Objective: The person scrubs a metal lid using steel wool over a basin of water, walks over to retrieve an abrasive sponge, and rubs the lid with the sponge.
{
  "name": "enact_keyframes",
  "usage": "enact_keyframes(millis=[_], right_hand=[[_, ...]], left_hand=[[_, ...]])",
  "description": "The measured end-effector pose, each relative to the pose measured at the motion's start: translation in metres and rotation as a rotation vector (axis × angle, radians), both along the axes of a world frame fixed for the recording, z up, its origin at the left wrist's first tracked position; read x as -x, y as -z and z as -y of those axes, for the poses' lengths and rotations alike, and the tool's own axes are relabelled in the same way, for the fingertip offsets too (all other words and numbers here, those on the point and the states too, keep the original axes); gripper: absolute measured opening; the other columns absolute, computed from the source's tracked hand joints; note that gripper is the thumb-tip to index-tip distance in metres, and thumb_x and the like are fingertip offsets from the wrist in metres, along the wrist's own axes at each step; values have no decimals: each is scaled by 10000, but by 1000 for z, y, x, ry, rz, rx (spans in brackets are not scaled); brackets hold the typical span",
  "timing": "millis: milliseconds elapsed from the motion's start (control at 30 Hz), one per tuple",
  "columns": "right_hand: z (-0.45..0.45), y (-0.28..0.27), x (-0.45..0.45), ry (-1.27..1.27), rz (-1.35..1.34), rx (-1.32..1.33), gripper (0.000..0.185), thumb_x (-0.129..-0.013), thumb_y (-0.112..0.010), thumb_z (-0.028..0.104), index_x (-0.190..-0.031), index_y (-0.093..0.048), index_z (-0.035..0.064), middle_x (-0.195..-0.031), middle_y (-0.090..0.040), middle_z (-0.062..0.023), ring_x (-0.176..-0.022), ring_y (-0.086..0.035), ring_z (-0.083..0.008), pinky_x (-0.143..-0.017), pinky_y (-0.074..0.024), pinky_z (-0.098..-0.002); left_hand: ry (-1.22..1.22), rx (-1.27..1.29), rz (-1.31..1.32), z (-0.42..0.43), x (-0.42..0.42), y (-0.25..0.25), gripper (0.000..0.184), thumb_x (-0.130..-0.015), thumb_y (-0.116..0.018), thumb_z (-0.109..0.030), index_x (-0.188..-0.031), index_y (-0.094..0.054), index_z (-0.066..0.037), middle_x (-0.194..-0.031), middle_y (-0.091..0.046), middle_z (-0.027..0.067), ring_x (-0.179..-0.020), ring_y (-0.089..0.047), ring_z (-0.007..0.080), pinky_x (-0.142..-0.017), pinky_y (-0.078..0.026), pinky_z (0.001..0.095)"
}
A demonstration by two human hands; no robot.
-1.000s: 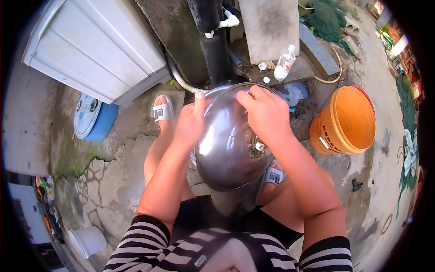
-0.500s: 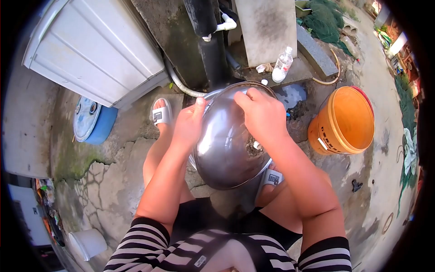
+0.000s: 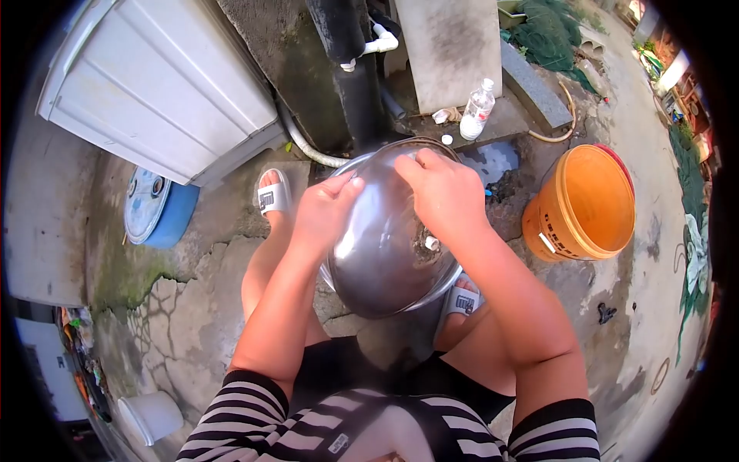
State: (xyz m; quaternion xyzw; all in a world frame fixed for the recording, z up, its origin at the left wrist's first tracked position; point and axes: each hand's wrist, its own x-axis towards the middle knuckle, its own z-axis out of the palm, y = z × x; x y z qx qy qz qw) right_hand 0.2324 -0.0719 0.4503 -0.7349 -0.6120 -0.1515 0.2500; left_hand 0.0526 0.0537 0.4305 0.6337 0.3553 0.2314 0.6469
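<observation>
A shiny domed metal lid (image 3: 377, 246) is tilted in front of me between my knees, its curved side facing up. My left hand (image 3: 331, 202) grips its left edge, thumb on top and the other fingers hidden. My right hand (image 3: 445, 185) is closed at the upper right, its fingertips curled at the far rim. A rough, grimy patch with a small white piece (image 3: 432, 243) shows on the dome below my right hand. Beneath the lid, the rim of a metal basin (image 3: 326, 276) shows at the sides; its inside is hidden.
An orange bucket (image 3: 543, 219) stands to the right. Ahead are a clear plastic bottle (image 3: 477, 109), a white cap (image 3: 446, 139) and a puddle (image 3: 496, 159). A white cabinet (image 3: 162, 85) and blue drum (image 3: 171, 219) are on the left. A white bucket (image 3: 158, 414) sits lower left.
My left hand has shifted slightly right and inward on the lid, its thumb now lower on the dome. The lid has tipped slightly. My right hand has barely moved.
</observation>
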Motion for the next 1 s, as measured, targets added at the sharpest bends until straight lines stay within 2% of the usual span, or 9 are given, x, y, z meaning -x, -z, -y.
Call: enact_keyframes(millis=[33, 167, 300, 400, 533, 700, 800, 1000], right_hand=[[1, 0, 3, -21, 9, 21, 185, -856, -676, 83, -1017, -659, 175, -854, -643, -58, -821, -725, -283, -647, -572, -431], [-5, 3, -23, 163, -15, 82, 181, -847, -687, 95, -1006, -653, 175, -844, -637, -57, -818, -733, -278, -648, -574, -427], [-2, 1, -3, 16, -25, 45, 200, -837, -693, 92, -1018, -659, 170, -867, -659, -67, -822, -731, -297, -651, -573, -428], [-10, 11, -20, 164, -55, 66, 201, -829, -689, 75, -1004, -644, 163, -855, -646, -66, -821, -730, -300, -654, -572, -431], [-5, 6, -8, 64, -31, 38, 204, -840, -679, 59, -1017, -653, 156, -882, -664, -75, -830, -729, -301, -659, -568, -438], [-7, 8, -27, 190, -62, 121, 209, -847, -667, 63, -1027, -641, 165, -856, -642, -70, -844, -727, -304, -669, -571, -438], [-5, 7, -13, 69, -50, 45, 216, -851, -669, 70, -1043, -646, 165, -870, -654, -71, -842, -726, -302, -665, -570, -438], [-8, 9, -24, 158, -67, 94, 195, -853, -647, 51, -1011, -651, 165, -857, -644, -76, -836, -718, -307, -666, -567, -449]], left_hand=[[11, -8, -5, -2, 1, 0, 381, -1075, -674, -246, -1347, -705, 19, -1098, -773, 44, -912, -680, 82, -850, -543, 245], [28, 21, -5, 1, 2, -3, 370, -1080, -663, -236, -1346, -706, 19, -1090, -772, 41, -904, -677, 80, -845, -538, 242], [-7, -44, -15, 1, 1, -1, 367, -1084, -656, -231, -1347, -704, 20, -1078, -772, 38, -898, -673, 78, -837, -536, 239], [12, 3, -39, 0, 4, 0, 367, -1085, -654, -228, -1348, -702, 22, -1072, -773, 37, -895, -676, 80, -833, -537, 237], [-15, 0, -17, 0, -1, 0, 368, -1083, -656, -225, -1349, -701, 26, -1066, -774, 37, -892, -679, 82, -829, -541, 237], [-7, -5, -36, -2, 5, 5, 371, -1084, -653, -219, -1358, -694, 28, -1080, -772, 38, -912, -681, 81, -846, -540, 234], [-7, -24, -19, -2, 1, 4, 372, -1084, -653, -217, -1363, -693, 26, -1091, -771, 40, -919, -680, 82, -854, -538, 231], [5, 41, 5, -1, 4, -2, 375, -1088, -646, -226, -1360, -692, 28, -1086, -769, 36, -913, -677, 81, -848, -538, 232]])
